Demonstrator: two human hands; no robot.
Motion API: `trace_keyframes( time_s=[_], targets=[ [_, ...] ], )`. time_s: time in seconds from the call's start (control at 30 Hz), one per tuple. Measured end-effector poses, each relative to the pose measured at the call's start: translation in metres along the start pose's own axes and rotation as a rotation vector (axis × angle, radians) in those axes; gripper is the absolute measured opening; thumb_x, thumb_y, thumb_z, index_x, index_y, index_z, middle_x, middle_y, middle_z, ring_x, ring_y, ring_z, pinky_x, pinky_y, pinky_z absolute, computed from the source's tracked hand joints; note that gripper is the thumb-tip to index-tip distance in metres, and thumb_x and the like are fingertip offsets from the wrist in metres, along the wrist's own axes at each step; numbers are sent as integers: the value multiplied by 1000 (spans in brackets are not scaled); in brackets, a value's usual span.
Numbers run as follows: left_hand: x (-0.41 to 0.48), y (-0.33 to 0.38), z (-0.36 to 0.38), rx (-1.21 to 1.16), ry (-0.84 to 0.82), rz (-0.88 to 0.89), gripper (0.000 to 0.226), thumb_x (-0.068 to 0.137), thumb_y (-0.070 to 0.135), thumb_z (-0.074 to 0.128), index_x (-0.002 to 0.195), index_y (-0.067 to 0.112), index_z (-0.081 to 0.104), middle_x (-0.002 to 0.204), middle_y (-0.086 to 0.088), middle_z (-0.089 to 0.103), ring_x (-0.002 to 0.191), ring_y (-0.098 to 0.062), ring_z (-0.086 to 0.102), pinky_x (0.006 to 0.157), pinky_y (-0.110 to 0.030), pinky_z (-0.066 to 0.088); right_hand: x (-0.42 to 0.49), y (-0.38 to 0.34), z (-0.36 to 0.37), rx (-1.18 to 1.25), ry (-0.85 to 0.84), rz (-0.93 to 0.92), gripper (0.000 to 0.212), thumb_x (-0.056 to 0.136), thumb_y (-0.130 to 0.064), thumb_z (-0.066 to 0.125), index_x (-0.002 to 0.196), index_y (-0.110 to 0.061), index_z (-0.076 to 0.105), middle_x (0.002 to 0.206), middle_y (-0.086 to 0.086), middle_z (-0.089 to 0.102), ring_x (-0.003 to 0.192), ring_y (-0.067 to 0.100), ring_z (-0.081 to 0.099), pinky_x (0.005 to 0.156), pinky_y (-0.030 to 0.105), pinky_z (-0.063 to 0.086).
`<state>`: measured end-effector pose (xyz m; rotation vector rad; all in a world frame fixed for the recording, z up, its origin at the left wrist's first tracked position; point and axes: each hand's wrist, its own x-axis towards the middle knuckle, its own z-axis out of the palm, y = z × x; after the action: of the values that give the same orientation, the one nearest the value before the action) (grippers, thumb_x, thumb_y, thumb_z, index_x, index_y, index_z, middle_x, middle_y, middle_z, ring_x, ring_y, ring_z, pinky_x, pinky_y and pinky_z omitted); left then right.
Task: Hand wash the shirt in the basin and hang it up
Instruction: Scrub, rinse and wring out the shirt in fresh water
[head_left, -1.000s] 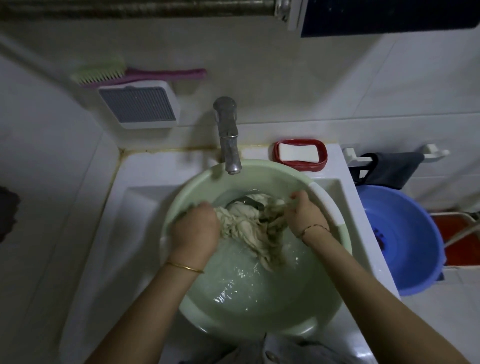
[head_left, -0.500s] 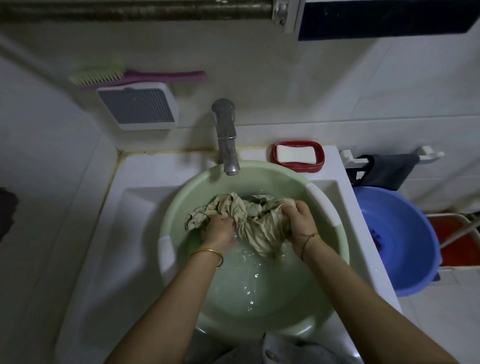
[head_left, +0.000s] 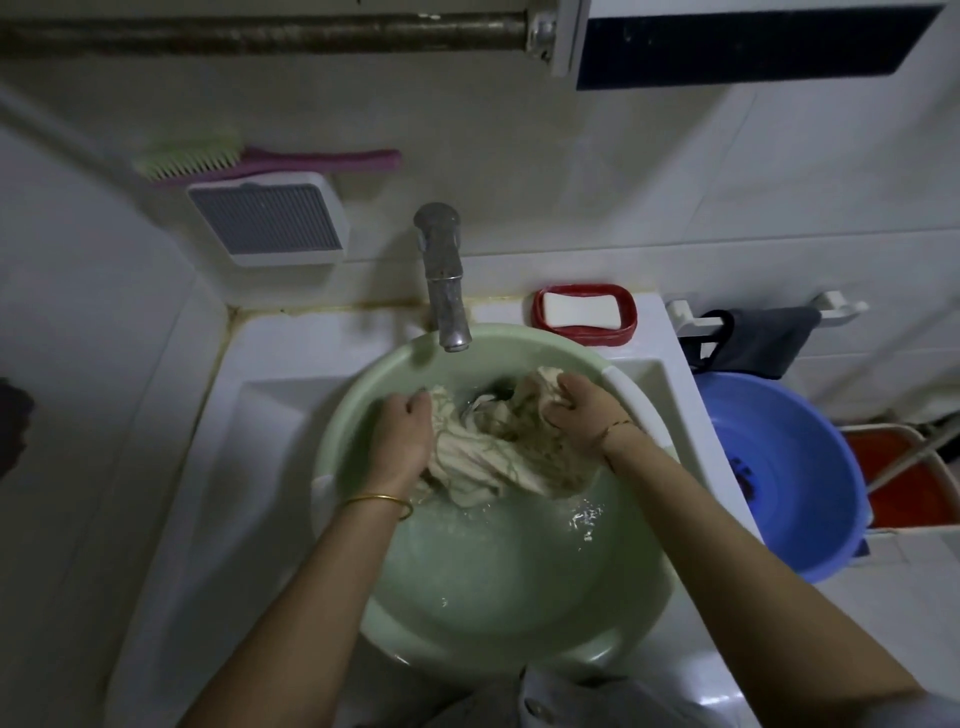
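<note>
A wet beige shirt (head_left: 488, 457) lies bunched in the far half of a pale green basin (head_left: 519, 623) that holds water and sits in a white sink. My left hand (head_left: 402, 441) grips the shirt's left side, fingers curled into the cloth. My right hand (head_left: 582, 410) grips a bunched fold at the shirt's upper right, near the basin's far right rim. The lower edge of the shirt dips into the water.
A metal tap (head_left: 444, 280) hangs over the basin's far rim. A red soap dish (head_left: 584, 313) with white soap sits behind it. A blue tub (head_left: 789, 467) stands to the right below a dark cloth (head_left: 758, 338) on a rail. A brush (head_left: 249, 158) rests on a wall box.
My hands have moved apart and toward the far side of the basin, spreading the bunched shirt out between them. The shirt sits lower, partly in the water.
</note>
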<state>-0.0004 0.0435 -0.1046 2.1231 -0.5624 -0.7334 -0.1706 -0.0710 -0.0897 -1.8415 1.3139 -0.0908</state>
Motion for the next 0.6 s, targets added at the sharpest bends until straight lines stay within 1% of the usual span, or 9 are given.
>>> trace_keyframes(
  time_s=[0.07,0.13,0.17,0.23,0.3,0.37,0.47,0.5,0.6],
  targets=[
    [-5,8,-18,132,57,104,30,94,33,46,82,5,48,95,-24,61,85,-31,57,70,-34,38,-2,0,-2,-320,21,0,30,96,-17,48,125,-13,53,118,13,61,111,29,56,90,31,41],
    [-7,6,-23,177,78,146,23,93,25,53,100,4,44,102,-24,57,91,-32,56,75,-33,39,-8,-2,0,-430,78,-13,27,96,-16,44,121,-10,50,105,11,63,97,28,60,81,32,44],
    [-8,3,-23,180,49,165,28,91,21,57,108,7,41,106,-21,55,92,-29,55,78,-30,39,-10,-3,3,-379,99,-25,25,94,-17,46,118,-8,44,100,10,61,91,27,59,77,32,44],
    [-11,-5,-17,197,-104,205,37,86,15,63,109,16,35,109,-10,47,94,-21,51,81,-23,37,-19,-4,11,-91,102,-42,32,89,-15,54,113,-11,33,97,8,54,87,24,55,77,33,47],
    [-15,-13,-6,386,-308,243,38,83,20,67,111,21,42,113,-9,49,103,-24,53,87,-25,41,-24,2,23,13,71,-65,39,85,-11,58,116,-11,35,104,10,54,94,27,56,84,39,51],
    [-22,-24,10,649,-451,223,52,82,33,67,125,18,44,127,-14,45,117,-31,48,98,-32,39,-21,17,43,-215,-31,-73,42,85,-16,60,123,-12,43,121,15,51,104,34,56,89,41,48],
    [-31,-40,38,973,-470,208,62,80,44,63,132,20,38,137,-13,38,126,-36,36,107,-40,32,-14,41,75,-421,-141,14,49,91,-22,51,136,-24,33,150,16,20,118,42,48,98,43,43],
    [-32,-44,44,1042,-448,234,56,83,42,59,131,21,38,138,-12,39,126,-36,36,106,-39,32,-14,44,82,-460,-164,34,46,93,-21,47,137,-24,31,150,18,21,119,42,47,98,44,42],
    [-33,-48,48,1184,-399,257,40,93,28,44,132,20,41,138,-11,44,124,-35,43,102,-41,36,-14,54,86,-696,-230,80,37,98,-27,39,135,-23,39,138,12,46,120,33,51,92,41,43]
  ],
)
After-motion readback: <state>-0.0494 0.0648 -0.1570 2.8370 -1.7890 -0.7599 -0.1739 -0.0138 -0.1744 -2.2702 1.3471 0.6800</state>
